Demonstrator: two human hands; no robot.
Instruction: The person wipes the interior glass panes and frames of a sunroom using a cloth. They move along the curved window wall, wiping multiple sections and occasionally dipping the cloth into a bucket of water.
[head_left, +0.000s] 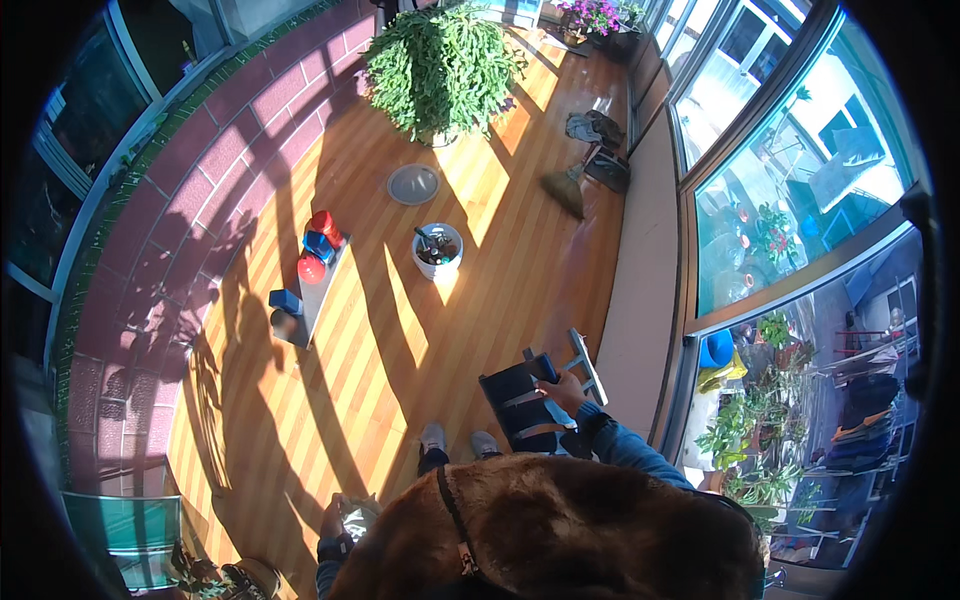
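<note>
My right hand (566, 394) grips a small dark blue item over a black folding seat (517, 394) with pale metal bars. What the blue item is, I cannot make out. A light blue strip shows just below those fingers. Low at the left, my left hand (334, 517) holds a crinkled, whitish, shiny packet or bag (360, 519), partly covered by my brown furry garment (540, 517). On the wooden floor ahead, a white bucket (438, 268) contains several bottle-like pieces. Beyond it lies a round grey lid (413, 184).
Red and blue containers (318, 246) stand on a narrow board (330, 279) by the tiled wall (217, 169). A large leafy potted plant (446, 71) stands far ahead. Along the windowed right side are a broom (564, 193), a dustpan (607, 169) and crumpled cloths (596, 127).
</note>
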